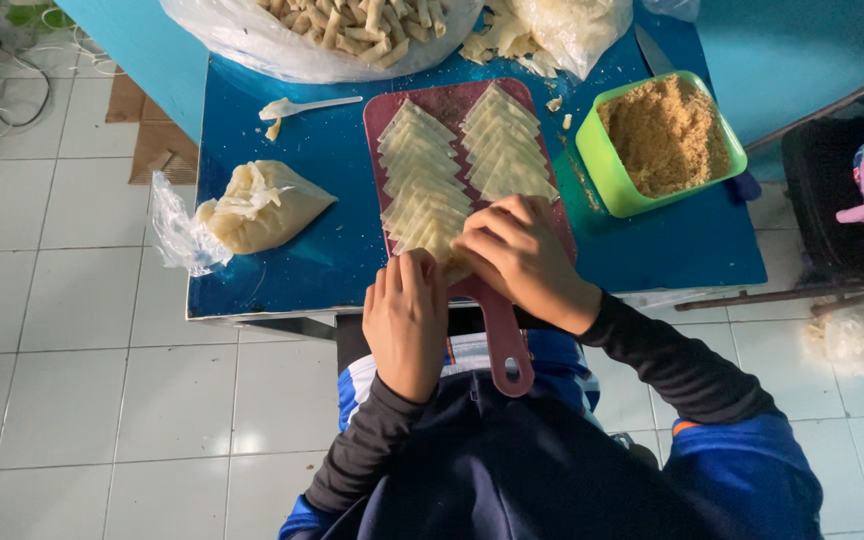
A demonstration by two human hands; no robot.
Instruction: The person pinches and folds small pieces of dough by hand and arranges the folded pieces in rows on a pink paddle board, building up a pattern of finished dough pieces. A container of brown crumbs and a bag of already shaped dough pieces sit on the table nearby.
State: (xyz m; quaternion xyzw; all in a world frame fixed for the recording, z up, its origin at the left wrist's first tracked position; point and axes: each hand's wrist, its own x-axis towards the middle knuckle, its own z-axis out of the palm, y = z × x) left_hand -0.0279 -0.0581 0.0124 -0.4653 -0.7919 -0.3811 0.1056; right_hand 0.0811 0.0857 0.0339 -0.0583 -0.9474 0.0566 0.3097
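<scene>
**Both hands on the nearest wrapper**

Left hand point(407, 320) and right hand point(517, 250) — fingers curled down, pinching the closest triangular wrapper point(430, 238) at the near end of the maroon cutting board point(497, 330). Beyond: two overlapping wrapper rows, green crumb tub point(592, 160), paste bag point(262, 205), finished rolls point(352, 25). Risk — thin sheet tearing, or neighbours dragged askew, under too hard a pull.
</scene>
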